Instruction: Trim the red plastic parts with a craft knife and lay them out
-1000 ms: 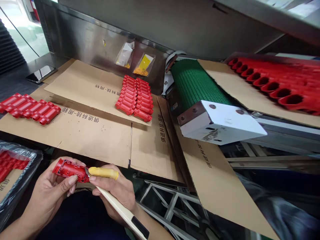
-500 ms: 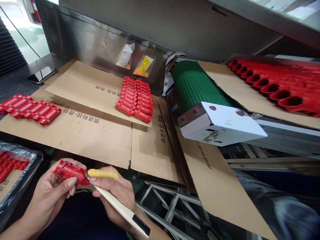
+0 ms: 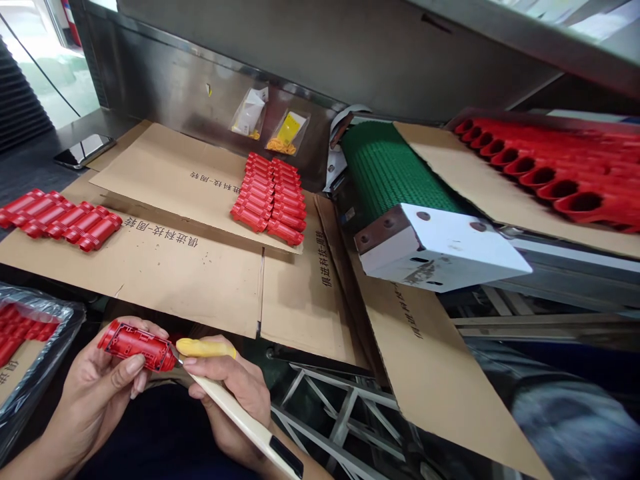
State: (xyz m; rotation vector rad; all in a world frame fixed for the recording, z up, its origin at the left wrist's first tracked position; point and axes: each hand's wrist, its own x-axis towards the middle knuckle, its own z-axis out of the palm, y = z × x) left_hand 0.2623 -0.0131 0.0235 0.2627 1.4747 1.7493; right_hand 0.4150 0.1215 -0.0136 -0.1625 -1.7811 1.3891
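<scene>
My left hand (image 3: 95, 393) is closed around a hollow red plastic part (image 3: 137, 345), with the thumb on its near side and its cut-out face turned up. My right hand (image 3: 240, 393) grips a cream-handled knife (image 3: 243, 417) whose handle has a dark end. A short piece of metal blade shows at the part's right end. Whether its tip touches the plastic, I cannot tell. On the right index finger sits a yellow finger cot (image 3: 206, 347).
Red parts (image 3: 267, 200) lie in rows on cardboard (image 3: 220, 287), more (image 3: 60, 217) at left. A lined tray (image 3: 75, 320) holds others. Right are a green conveyor belt (image 3: 395, 173), its white bracket (image 3: 445, 247) and red tubes (image 3: 550, 173). A phone (image 3: 85, 150) and bags (image 3: 289, 132) lie behind.
My left hand and the red part have shifted slightly left, and the part has tilted a little. The knife remains at its right end. Blue cloth at the lower right has moved.
</scene>
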